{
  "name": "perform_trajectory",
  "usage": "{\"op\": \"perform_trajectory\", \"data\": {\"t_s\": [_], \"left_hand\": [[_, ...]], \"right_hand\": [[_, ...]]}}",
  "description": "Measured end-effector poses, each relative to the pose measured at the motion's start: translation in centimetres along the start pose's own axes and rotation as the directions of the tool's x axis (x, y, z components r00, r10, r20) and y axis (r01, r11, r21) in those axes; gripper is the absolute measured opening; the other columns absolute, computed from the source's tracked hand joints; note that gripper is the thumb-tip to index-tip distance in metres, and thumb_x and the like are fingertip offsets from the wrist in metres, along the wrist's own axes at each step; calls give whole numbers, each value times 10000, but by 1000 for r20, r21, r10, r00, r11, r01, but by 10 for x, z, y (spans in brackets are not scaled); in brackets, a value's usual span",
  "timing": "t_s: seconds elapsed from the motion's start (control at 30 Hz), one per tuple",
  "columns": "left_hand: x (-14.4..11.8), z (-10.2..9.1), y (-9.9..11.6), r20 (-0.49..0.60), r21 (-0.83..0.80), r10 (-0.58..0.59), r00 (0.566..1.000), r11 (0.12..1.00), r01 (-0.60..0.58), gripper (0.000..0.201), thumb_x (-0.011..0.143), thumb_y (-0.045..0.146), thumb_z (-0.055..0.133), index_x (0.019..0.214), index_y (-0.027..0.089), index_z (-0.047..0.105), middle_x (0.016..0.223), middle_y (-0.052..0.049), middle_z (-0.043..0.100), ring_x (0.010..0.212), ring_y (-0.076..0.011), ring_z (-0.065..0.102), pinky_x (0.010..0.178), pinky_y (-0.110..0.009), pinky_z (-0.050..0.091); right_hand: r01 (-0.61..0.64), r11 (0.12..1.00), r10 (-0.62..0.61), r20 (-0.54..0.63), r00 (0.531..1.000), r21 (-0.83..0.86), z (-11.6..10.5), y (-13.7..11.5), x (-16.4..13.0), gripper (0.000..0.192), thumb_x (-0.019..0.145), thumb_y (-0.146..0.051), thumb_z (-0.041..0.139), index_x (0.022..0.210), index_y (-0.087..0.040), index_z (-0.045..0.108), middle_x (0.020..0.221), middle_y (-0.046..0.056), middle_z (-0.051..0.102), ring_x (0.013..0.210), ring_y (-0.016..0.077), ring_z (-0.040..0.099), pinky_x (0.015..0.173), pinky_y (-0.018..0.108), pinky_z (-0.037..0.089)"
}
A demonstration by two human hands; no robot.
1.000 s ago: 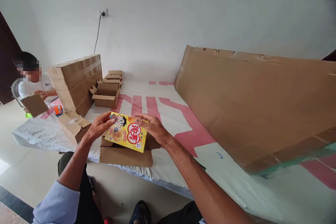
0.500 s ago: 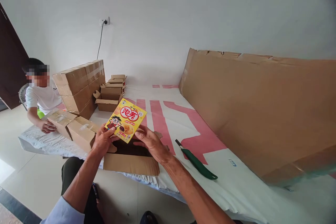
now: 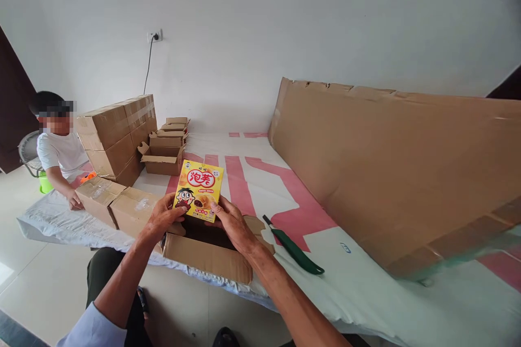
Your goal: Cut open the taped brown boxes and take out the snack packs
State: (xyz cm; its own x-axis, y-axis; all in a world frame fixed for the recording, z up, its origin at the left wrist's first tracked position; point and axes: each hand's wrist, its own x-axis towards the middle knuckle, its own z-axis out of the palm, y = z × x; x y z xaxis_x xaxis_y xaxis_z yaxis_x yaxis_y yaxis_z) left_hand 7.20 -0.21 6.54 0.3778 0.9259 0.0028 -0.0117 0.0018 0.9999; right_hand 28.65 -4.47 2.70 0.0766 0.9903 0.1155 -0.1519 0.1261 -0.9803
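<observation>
Fingers (image 3: 176,211) of the left hand (image 3: 160,222) curled onto the lower left corner of the yellow snack box (image 3: 198,191), thumb across the printed face. Fingers of the right hand (image 3: 232,223) pinch the lower right edge, thumb in front. Both hands closed on the box; neither grips anything else.

Snack box: upright, printed face toward the camera, raised just above the open carton (image 3: 207,252). Carton sits at the near edge of the white-and-red sheet (image 3: 366,282), flaps spread, interior dark; contents cannot be made out.

Judgement on handling: the grip sits low on the box, so the top is free to tip. Sliding the fingers up the sides a little would steady it. To go into the carton flat, tilt the face downward first and line the long edge with the carton's long wall. Watch the right flap beside the wrist; it could catch a corner. Light cardboard, so moderate squeeze only, or the panels will dent.

Nearby: green-handled cutter (image 3: 295,246) lying on the sheet just right of the carton, clear of the hands. Two taped cartons (image 3: 122,203) to the left. Another person (image 3: 61,154) sits at the far left, a hand resting beside those cartons. Stacked cartons (image 3: 116,133) behind; large cardboard sheet (image 3: 399,168) leaning along the right.
</observation>
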Motion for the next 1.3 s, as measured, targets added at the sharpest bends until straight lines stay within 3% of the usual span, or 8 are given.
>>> {"op": "perform_trajectory", "data": {"t_s": [0.37, 0.5, 0.77, 1.07, 1.3], "left_hand": [[12, 2, -16, 2, 77, 8, 1000, 997, -8, 594, 726, 404, 902, 1242, 174, 717, 1232, -122, 779, 1123, -316, 720, 830, -358, 578], [10, 5, -18, 11, 69, 40, 999, 997, -41, 585, 724, 393, 901, 1234, 175, 714, 1234, -120, 779, 1182, -342, 704, 922, -404, 580], [9, 3, -25, 18, 74, 87, 996, 993, -88, 588, 757, 370, 888, 1288, 170, 734, 1235, -124, 789, 1200, -356, 704, 1007, -447, 569], [8, 0, -21, 56, 162, 84, 995, 982, -92, 590, 793, 399, 831, 1323, 162, 728, 1278, -120, 782, 1224, -358, 685, 1032, -457, 556], [7, 1, -12, 92, 125, 6, 996, 992, -17, 593, 780, 449, 841, 1295, 171, 746, 1141, -84, 774, 1023, -256, 690, 893, -358, 566]], "right_hand": [[98, 991, -104, -62, 993, -94, -2, 8, 9, 805, 864, -821, 652, 1455, -275, 675, 1428, 101, 753, 1243, 363, 722, 1016, 501, 632], [99, 990, -105, -66, 992, -98, -2, 8, 7, 827, 846, -857, 652, 1444, -286, 682, 1434, 98, 751, 1280, 374, 707, 1111, 529, 582], [94, 980, -109, -78, 991, -175, -2, 5, 1, 780, 883, -836, 609, 1427, -285, 704, 1386, 100, 776, 1310, 383, 680, 1087, 522, 593], [136, 985, -148, -116, 982, -104, 2, 6, 1, 719, 883, -766, 673, 1382, -254, 743, 1345, 109, 795, 1204, 379, 728, 968, 501, 637], [64, 994, -76, -147, 986, -86, -4, 17, 9, 800, 837, -778, 685, 1448, -263, 711, 1382, 103, 779, 1158, 386, 747, 716, 443, 666]]}}
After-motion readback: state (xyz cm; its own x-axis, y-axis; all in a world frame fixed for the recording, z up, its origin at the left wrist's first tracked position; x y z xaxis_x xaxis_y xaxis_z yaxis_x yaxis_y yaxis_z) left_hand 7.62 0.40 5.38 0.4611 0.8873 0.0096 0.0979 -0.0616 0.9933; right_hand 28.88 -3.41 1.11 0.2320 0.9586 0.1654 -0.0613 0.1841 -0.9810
